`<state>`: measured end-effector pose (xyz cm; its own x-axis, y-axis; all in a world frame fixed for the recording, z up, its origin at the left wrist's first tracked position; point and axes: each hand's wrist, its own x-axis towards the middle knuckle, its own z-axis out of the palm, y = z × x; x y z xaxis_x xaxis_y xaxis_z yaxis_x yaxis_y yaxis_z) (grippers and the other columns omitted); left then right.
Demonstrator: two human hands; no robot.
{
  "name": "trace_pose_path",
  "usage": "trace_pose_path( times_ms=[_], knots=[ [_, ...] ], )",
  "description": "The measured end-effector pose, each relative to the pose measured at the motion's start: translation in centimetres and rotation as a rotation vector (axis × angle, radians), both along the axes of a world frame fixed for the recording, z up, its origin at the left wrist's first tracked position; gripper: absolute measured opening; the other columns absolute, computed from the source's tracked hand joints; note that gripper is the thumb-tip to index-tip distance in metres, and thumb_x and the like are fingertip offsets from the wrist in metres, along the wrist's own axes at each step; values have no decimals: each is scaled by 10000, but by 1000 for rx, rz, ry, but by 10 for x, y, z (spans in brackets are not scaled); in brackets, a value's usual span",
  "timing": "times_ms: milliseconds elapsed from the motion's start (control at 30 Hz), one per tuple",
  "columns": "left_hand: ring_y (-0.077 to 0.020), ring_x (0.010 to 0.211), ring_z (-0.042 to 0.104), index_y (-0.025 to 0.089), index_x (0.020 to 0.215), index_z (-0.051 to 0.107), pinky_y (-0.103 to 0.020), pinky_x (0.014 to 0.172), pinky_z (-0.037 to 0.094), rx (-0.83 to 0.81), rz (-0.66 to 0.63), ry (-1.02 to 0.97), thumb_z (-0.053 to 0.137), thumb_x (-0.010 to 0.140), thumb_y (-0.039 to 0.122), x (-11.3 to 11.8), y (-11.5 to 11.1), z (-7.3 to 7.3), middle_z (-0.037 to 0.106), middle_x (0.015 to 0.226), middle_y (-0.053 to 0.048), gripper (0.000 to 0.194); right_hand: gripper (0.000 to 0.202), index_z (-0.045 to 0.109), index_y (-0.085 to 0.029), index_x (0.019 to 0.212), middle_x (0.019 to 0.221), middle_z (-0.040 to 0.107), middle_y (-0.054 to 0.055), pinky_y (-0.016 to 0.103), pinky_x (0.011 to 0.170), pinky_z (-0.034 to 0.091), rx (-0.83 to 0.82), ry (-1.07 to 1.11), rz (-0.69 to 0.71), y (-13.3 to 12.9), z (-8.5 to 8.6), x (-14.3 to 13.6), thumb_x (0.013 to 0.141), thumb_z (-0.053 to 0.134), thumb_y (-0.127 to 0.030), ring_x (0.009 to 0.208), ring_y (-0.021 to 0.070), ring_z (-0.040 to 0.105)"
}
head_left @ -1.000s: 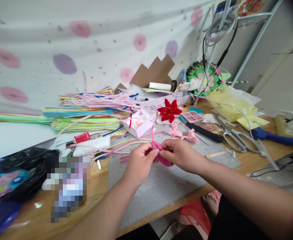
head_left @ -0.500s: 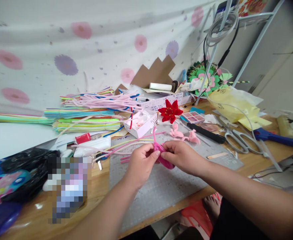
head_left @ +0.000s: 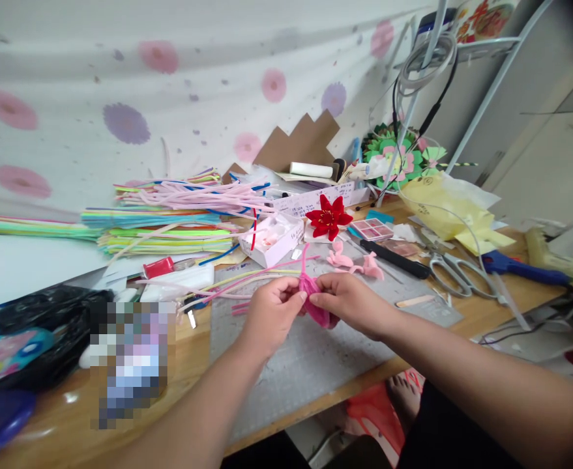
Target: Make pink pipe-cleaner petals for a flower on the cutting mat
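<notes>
Two hands of ours met near the centre of the frame, above the grey cutting mat (head_left: pixel 286 384) on the wooden worktop (head_left: pixel 188 371). Our left hand (head_left: pixel 272 312) was nearly closed, its thumb and forefinger pinching the pink fuzzy piece (head_left: pixel 319 314) at its upper left side. Our right hand (head_left: pixel 349 299) was closed in a similar way and pinched the same piece from the right; the lower fingers were partly hidden, so we could not tell how they bent. One thin end of the piece stood up above them. The step in hand seemed to us a shaping or tightening at the narrow neck. In our judgement, the next move called for a steady pinch on the left and a small, careful turn on the right. Light-pink pieces (head_left: pixel 339 258) lay just behind.
</notes>
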<state>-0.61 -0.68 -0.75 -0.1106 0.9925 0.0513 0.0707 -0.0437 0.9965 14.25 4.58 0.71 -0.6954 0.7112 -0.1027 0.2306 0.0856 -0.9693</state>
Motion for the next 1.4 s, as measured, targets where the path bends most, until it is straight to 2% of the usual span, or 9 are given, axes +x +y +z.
trace_pose_path(
  times_ms=[167, 333, 500, 600, 767, 1000, 1100, 1267, 1400],
  knots=[
    [-139, 647, 560, 133, 822, 632, -244, 597, 458, 39, 62, 68, 579, 738, 206, -1, 0, 0, 629, 733, -31, 124, 118, 549, -143, 696, 610, 606, 4, 192, 439, 444, -55, -42, 31, -2, -1, 1, 766, 543, -238, 453, 83, 555],
    [-130, 621, 544, 146, 815, 615, -227, 562, 444, 40, 7, 43, 582, 741, 227, -1, -2, 1, 603, 691, -2, 115, 99, 534, -146, 662, 562, 589, -20, 164, 402, 400, -33, -71, -5, -2, -1, 0, 751, 532, -188, 408, 63, 527],
    [-120, 586, 513, 147, 710, 598, -221, 550, 410, 87, 65, 126, 565, 774, 283, -3, -3, -2, 570, 631, 9, 153, 173, 536, -146, 681, 575, 598, -17, 181, 444, 420, -90, -17, 48, -5, -1, 0, 750, 586, -296, 445, 71, 540],
    [-119, 582, 508, 147, 712, 588, -225, 560, 412, 109, 92, 81, 576, 772, 298, -4, -3, -2, 567, 638, 10, 164, 205, 526, -151, 679, 559, 599, -14, 185, 439, 404, -114, -26, 32, -6, -2, -1, 744, 590, -334, 438, 74, 533],
    [-122, 618, 507, 140, 767, 607, -233, 593, 414, 121, 121, -26, 604, 763, 350, -7, -1, 2, 578, 683, 5, 211, 174, 511, -157, 639, 532, 591, -21, 180, 429, 383, -76, -71, 46, -6, -6, -2, 744, 565, -285, 421, 72, 521],
    [-141, 634, 522, 142, 683, 640, -247, 615, 392, 217, 248, 355, 593, 762, 279, -9, -4, 7, 604, 658, -12, 164, 153, 497, -162, 619, 494, 582, -31, 172, 393, 350, -46, -109, 75, -4, -4, -1, 746, 535, -239, 382, 70, 504],
    [-137, 616, 516, 149, 650, 622, -243, 600, 384, 271, 282, 426, 579, 771, 274, -8, -4, 6, 582, 628, -3, 179, 136, 508, -161, 626, 510, 589, -30, 173, 406, 369, -37, -90, 82, -1, -2, 1, 742, 539, -225, 401, 71, 520],
    [-139, 548, 516, 146, 649, 603, -238, 521, 382, 146, 316, 311, 590, 762, 386, -11, 0, -4, 572, 570, 2, 266, 151, 567, -142, 703, 543, 591, -16, 175, 426, 373, -32, -64, -77, 7, 3, 6, 745, 588, -285, 436, 68, 518],
    [-163, 596, 589, 144, 720, 656, -252, 562, 447, 77, 217, 160, 599, 758, 381, -9, 2, -9, 635, 632, -23, 247, 234, 573, -140, 705, 550, 563, -24, 205, 473, 392, -65, 172, -247, 10, 2, 5, 684, 672, -351, 465, 70, 491]
  ],
)
